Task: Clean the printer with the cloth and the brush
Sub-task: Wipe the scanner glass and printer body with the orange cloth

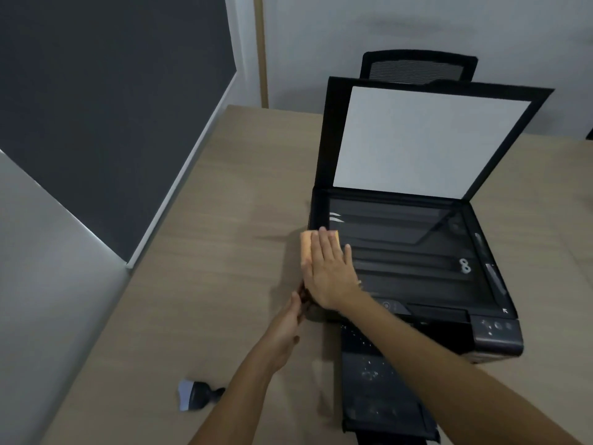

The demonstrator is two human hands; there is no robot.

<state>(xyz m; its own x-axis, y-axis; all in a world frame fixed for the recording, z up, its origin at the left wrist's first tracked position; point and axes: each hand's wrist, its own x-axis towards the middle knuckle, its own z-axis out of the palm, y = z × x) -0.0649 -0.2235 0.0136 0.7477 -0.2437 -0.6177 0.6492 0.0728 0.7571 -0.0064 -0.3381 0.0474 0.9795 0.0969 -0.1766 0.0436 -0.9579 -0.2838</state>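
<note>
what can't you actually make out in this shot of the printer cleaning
All from the head view:
- Most of the cloth: covered by the flat right hand; only its far and left edges show.
- Left hand fingertips: hidden behind the printer corner and right wrist.
- Control panel markings: too small and blurred.
- Output tray's near end: cut off by the bottom edge.
- Brush bristles: blurred.
- Chair: hidden behind the raised scanner lid.

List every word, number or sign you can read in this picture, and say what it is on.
No text is readable.
White arrow mark: near right corner of the black printer's scanner glass.
"8"-like white shape: likely a reflection on the glass.
Button icons on the dark control panel: too blurred.
</note>
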